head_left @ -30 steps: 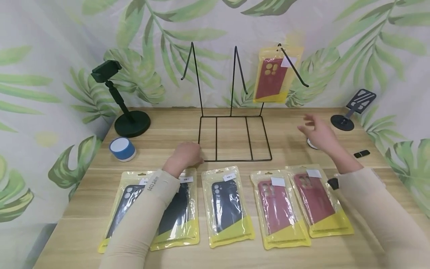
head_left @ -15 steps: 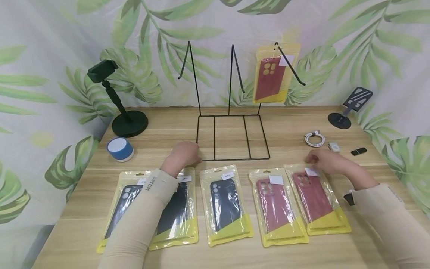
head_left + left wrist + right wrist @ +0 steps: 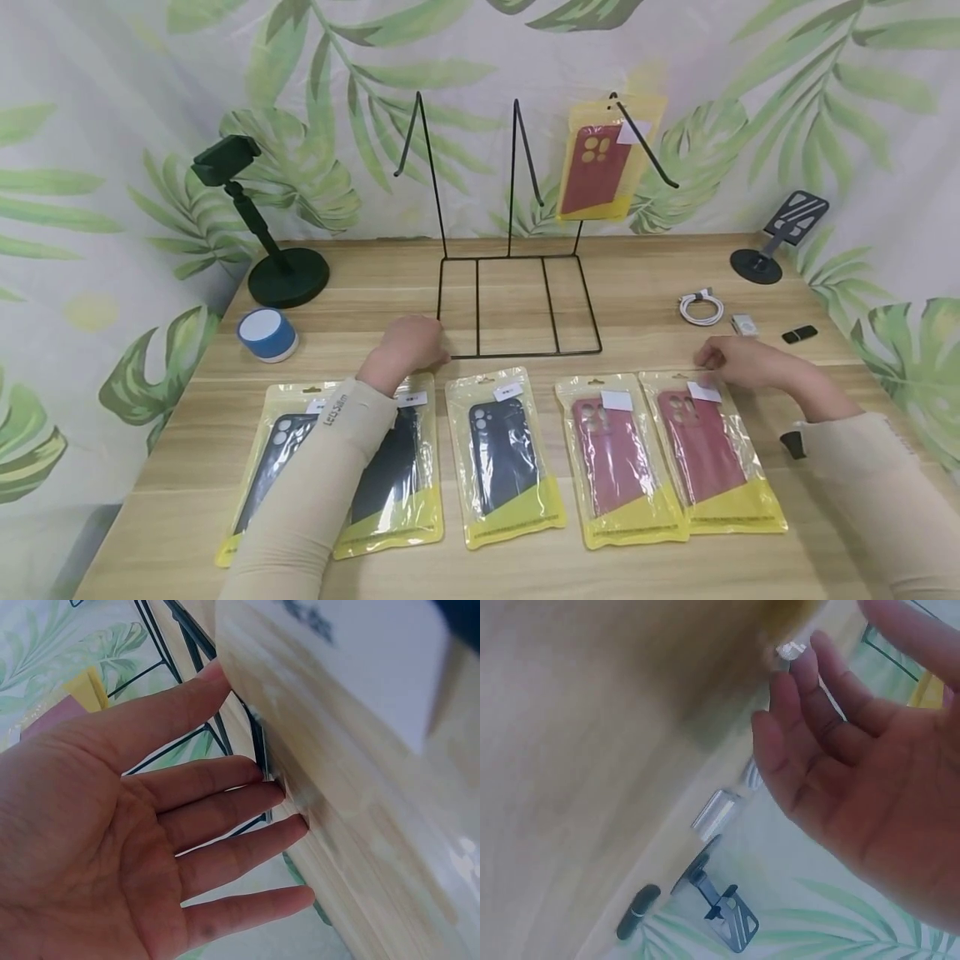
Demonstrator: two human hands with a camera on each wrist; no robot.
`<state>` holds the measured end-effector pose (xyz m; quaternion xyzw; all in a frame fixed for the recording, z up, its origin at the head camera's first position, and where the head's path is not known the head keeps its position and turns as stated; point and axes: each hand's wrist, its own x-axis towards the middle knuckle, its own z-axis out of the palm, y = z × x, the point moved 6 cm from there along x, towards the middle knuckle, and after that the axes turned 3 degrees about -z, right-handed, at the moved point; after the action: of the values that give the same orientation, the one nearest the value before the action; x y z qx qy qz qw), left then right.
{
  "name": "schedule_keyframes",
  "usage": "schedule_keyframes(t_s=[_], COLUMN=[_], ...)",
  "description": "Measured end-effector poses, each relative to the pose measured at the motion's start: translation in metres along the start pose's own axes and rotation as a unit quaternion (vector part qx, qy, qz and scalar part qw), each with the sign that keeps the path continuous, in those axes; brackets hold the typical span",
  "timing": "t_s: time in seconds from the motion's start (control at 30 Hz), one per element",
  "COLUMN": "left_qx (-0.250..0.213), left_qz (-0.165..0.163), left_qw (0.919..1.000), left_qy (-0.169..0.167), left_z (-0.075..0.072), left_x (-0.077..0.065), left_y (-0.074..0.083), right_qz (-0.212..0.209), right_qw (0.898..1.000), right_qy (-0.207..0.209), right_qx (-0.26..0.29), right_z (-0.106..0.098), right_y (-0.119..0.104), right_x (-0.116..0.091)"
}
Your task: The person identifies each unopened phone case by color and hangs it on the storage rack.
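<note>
My left hand [image 3: 408, 350] touches the front left corner of the black wire display rack [image 3: 517, 356]. In the left wrist view its fingers [image 3: 225, 855] are nearly straight against the wire and tabletop. My right hand [image 3: 742, 364], fingers curled, grips the top edge of the rightmost bagged red phone case [image 3: 708, 454]; its thumb contact is not fully visible. Beside that bag lies another bagged red phone case [image 3: 611, 458]. A bagged dark phone case [image 3: 502, 458] is in the middle. Two more dark ones, such as this phone case [image 3: 386, 475], lie partly under my left sleeve.
One bagged red phone case [image 3: 596, 167] hangs on the rack's right hook. A green phone stand [image 3: 288, 277] and a blue-and-white round object [image 3: 267, 333] stand left. Rightward are a coiled white cable [image 3: 701, 310], a small white block [image 3: 745, 325], a black stick [image 3: 799, 334] and a folding stand [image 3: 757, 265].
My right hand has come down from beside the rack to the rightmost bag's top edge. That bag has shifted and turned slightly. My left hand stays at the rack corner.
</note>
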<state>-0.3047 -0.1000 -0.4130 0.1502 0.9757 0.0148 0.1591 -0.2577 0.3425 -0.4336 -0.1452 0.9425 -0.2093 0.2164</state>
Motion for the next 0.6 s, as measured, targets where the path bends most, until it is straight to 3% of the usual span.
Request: schedule_keyframes(t_s=[0.17, 0.27, 0.47, 0.6], left_qx=[0.0, 0.002, 0.001, 0.0], left_qz=[0.0, 0.003, 0.001, 0.005], left_qw=[1.0, 1.0, 1.0, 1.0], left_qy=[0.003, 0.005, 0.004, 0.006], left_z=[-0.002, -0.002, 0.0, 0.001], left_x=[-0.001, -0.001, 0.001, 0.002], left_y=[0.001, 0.001, 0.001, 0.0], right_qz=[-0.008, -0.015, -0.037, -0.078], right_qw=[1.0, 1.0, 0.998, 0.988], right_qy=[-0.022, -0.014, 0.052, 0.127], right_qx=[0.012, 0.005, 0.006, 0.039], right_z=[0.005, 0.004, -0.02, -0.049], right_y=[-0.001, -0.002, -0.019, -0.046], right_x=[-0.002, -0.004, -0.015, -0.031])
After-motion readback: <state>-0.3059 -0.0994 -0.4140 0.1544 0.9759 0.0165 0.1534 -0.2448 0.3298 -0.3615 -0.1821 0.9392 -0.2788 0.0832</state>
